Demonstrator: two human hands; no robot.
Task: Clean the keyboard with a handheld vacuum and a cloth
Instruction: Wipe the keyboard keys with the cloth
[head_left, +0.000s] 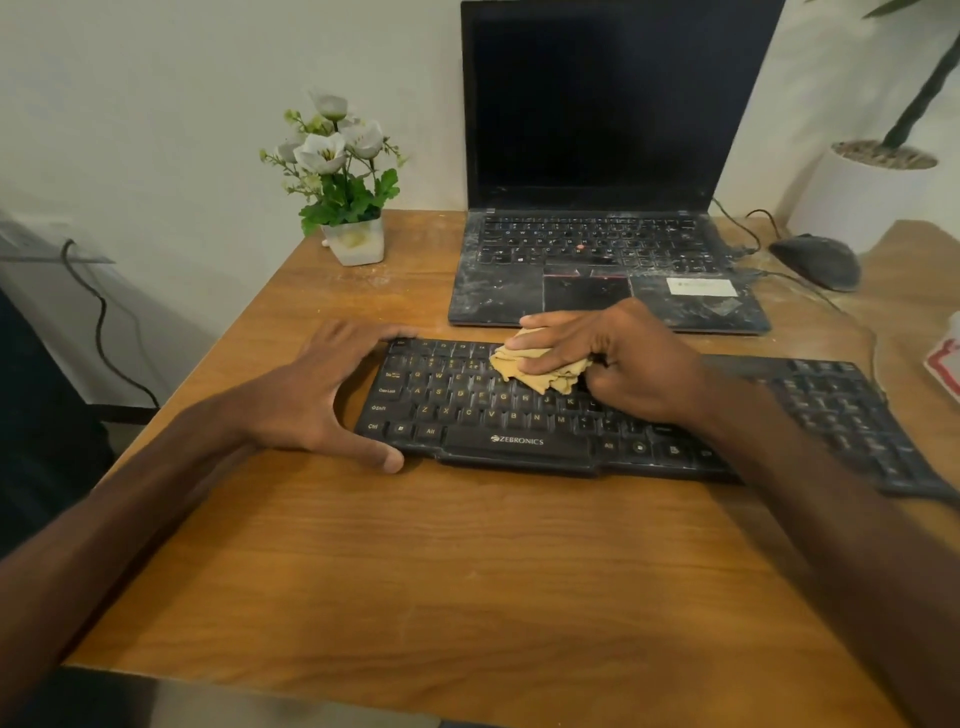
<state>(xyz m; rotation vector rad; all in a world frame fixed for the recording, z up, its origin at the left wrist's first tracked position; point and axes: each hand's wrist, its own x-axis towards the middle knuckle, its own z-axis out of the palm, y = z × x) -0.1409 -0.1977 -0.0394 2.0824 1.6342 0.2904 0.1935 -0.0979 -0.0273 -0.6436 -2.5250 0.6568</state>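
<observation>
Head view. Black keyboard (519, 415) lies flat on the wooden counter (415, 571), marked ZEBRONICS below the space bar. Pale dust shows on its keys.

Left hand (317, 395): spread wide across the keyboard's left end and gripping it, with the thumb against the near edge and the fingertips hooked over the far left corner.

Right hand (618, 358): over the keyboard's middle, upper rows. It holds a bunched tan cloth (524, 371), with two fingers laid along the top of it, pressing it down onto the keys. The other fingers are curled behind the cloth. The cloth touches the keys around the number and top letter rows.

Beyond the keyboard: open laptop (597, 249), screen dark, its palm rest and keys streaked with whitish dust, its front edge just behind the right hand.

Beyond the keyboard's right end: dark mouse (815, 260) beside the laptop, with thin cables running past it.

Beyond the keyboard's left end: small white flower pot (353, 241) with white blooms, near the wall.

Far right, past the mouse: large white planter (852, 197), partly cut off by the frame.
</observation>
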